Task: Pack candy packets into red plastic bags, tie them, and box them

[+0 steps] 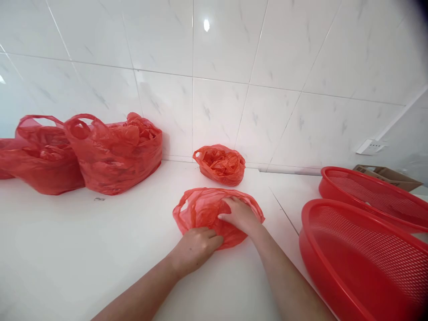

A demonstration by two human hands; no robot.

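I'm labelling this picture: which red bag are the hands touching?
The front middle bag: the left hand grips its near rim and the right hand is inside. The other bags stand farther back, touched by neither.

The left grip (196, 249) holds a red bag (203, 211) by its near rim, right grip (240, 215) inside.

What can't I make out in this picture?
All in the head view:
- Left hand fingertips: tucked beneath its own fingers.
- Front bag: inside partly blocked by the right hand.
- Leftmost bag: cut off by the left edge.
- Nearer basket: cut off by the right and bottom edges.
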